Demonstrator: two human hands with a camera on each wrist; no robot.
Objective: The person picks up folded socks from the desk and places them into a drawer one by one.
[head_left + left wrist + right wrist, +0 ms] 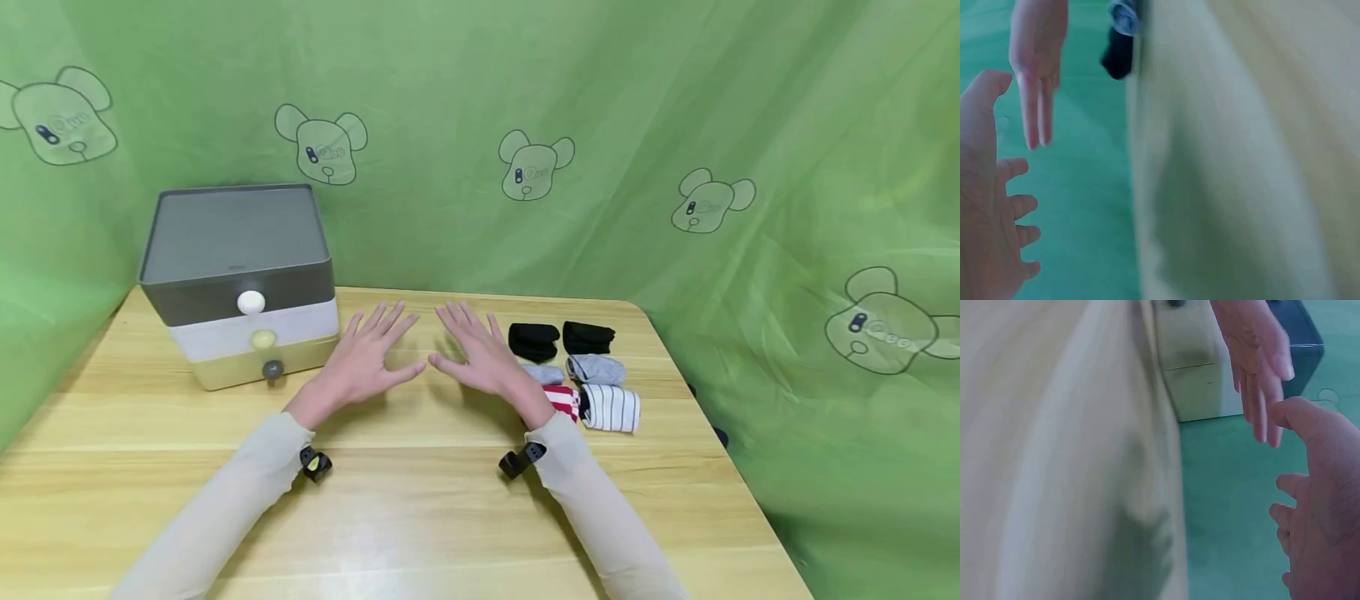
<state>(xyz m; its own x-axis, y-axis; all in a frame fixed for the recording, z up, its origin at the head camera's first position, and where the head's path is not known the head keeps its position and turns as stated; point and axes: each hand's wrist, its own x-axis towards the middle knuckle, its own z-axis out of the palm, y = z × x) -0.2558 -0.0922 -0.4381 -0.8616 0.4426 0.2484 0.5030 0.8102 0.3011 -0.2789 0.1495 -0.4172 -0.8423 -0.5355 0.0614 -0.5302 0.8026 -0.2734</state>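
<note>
My left hand [362,360] hovers over the middle of the table, fingers spread and holding nothing. Beside it, the right hand [480,354] is spread the same way, thumb pointing toward the left thumb. Right of that hand lie folded socks in pairs of rows: a black sock bundle [533,341], another black bundle [588,338], a grey one [596,369], a striped white one [611,408] and a red-and-white one [561,400]. The right forearm partly hides a second grey bundle [544,374]. In the left wrist view, dark and grey socks show at the top.
A three-tier drawer box [240,233] with a grey top and round knobs stands at the table's back left. The wooden table [405,517] ends at the right in a slanting edge. A green curtain [435,225] with bear-head drawings hangs behind.
</note>
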